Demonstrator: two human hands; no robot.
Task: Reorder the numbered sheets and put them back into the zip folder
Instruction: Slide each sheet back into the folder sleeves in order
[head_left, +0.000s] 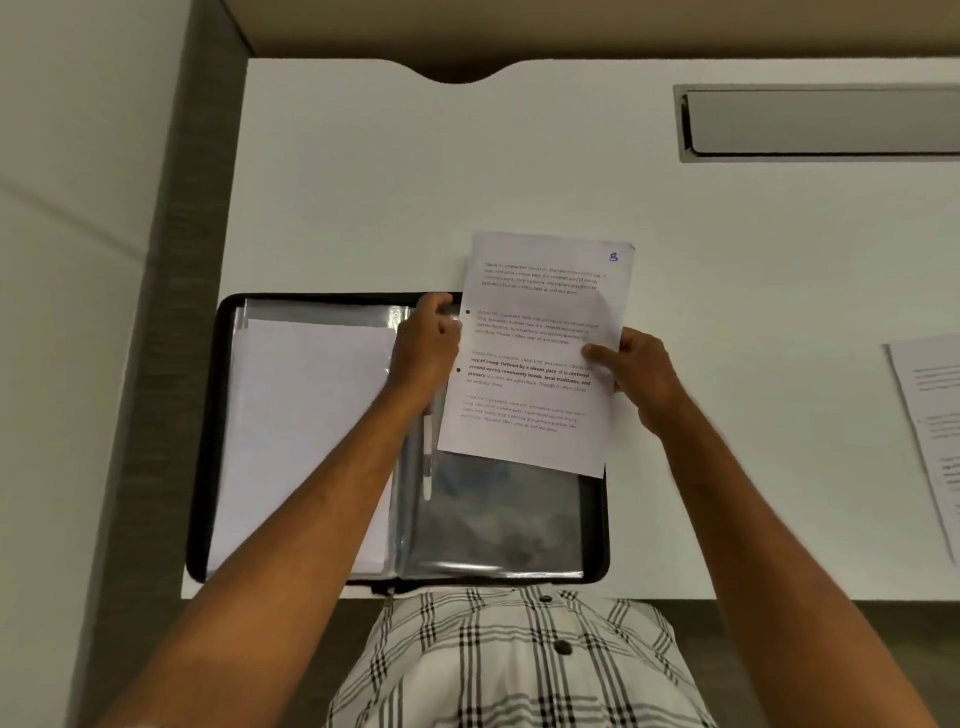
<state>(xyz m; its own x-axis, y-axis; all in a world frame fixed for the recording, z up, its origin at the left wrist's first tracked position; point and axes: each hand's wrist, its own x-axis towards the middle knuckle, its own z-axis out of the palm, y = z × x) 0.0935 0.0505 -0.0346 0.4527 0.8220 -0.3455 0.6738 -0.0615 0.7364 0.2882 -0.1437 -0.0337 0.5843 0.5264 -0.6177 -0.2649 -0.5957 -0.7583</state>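
The right hand (641, 376) pinches a printed sheet (540, 353) marked 8, held tilted over the open folder's (208, 441) right half on the desk (519, 171). The left hand (426, 340) curls round a clear sleeve's (498, 525) top edge near the spine.

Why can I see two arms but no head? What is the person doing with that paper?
The camera sits on the person's head and looks down, so you see only their arms. On the white desk lies an open black zip folder with clear plastic sleeves. The right hand pinches a white printed sheet marked 8 in blue ink. The left hand grips that sheet's other edge near the folder's top. More printed sheets lie at the far right.
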